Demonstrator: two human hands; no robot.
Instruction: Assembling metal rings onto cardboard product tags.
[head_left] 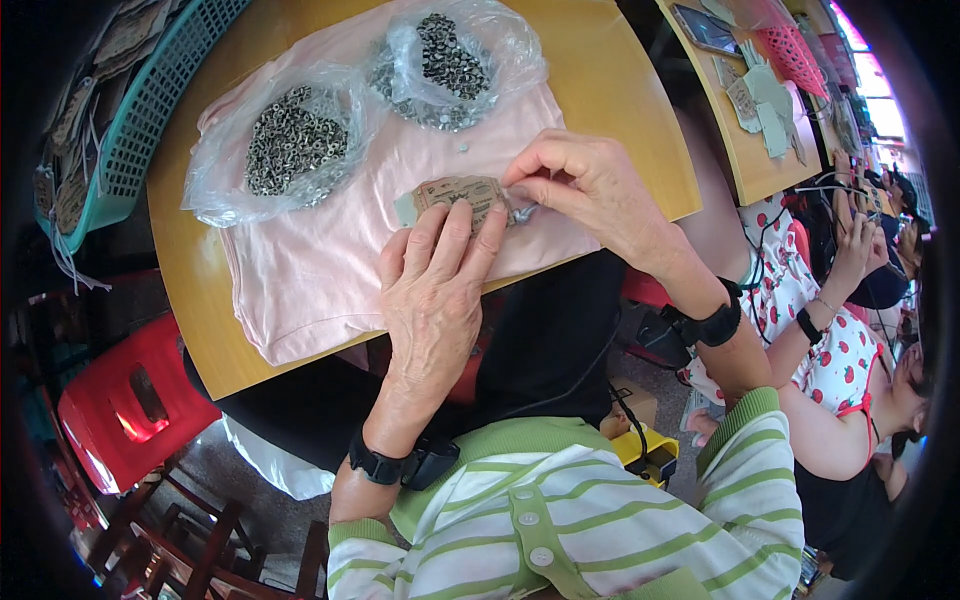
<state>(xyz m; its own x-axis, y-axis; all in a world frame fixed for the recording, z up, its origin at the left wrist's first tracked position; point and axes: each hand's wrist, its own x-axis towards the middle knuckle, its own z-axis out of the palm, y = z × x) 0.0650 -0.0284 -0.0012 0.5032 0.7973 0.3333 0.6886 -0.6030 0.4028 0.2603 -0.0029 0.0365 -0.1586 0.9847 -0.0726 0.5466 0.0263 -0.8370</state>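
A brown printed cardboard tag with an uneven outline lies on the pink cloth at the table's near side. My left hand holds it down, its slightly spread fingers resting across the printed face. A pale grey-green edge shows at the tag's left end. My right hand is closed in a pinch of thumb and forefinger at the tag's right end. What sits between those fingertips is too small to tell. Small silvery bits lie just beneath that hand.
Clear plastic bags of small metal pieces stand on the cloth at the left and far middle. A green basket of tags is at far left. Below it stands a red stool. People sit at right beside another table.
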